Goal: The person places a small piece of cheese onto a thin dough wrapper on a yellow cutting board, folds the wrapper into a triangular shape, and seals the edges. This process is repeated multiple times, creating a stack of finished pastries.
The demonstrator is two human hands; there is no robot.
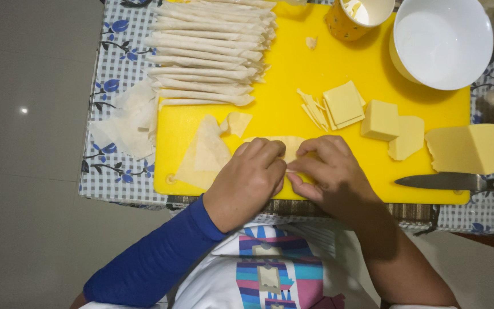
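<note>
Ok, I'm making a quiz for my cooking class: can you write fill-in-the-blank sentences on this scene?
1. Both hands work a pastry wrapper on a ____ cutting board.
2. The finished rolls lie in a row at the board's far ____ corner.
3. The knife lies just below the big ____ block.

Missing: yellow; left; cheese

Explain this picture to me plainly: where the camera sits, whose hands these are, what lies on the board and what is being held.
There is one view, from a camera worn on the person's head, looking down. The left hand and right hand pinch a thin pastry wrapper on a yellow cutting board. On the board lie a row of finished rolls, cheese sticks, cheese blocks, a knife, a white bowl and a yellow cup.
</note>
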